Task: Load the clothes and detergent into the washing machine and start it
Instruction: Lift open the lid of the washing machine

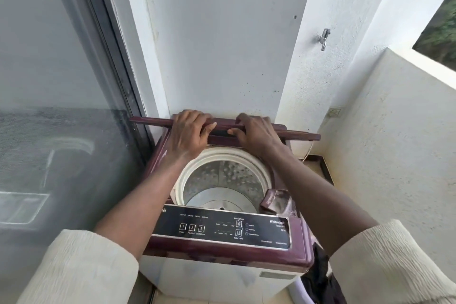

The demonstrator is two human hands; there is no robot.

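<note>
Washing machine lid raised, folded; left hand and right hand each in closed grip on it. Drum bare of clothes.

I have just one view, from the head camera, wide-angle, looking forward and steeply down from close above the washing machine. Its control panel sits nearest me at the bottom, the wall rises straight behind it, and edges bend noticeably. No second view overlaps.
</note>
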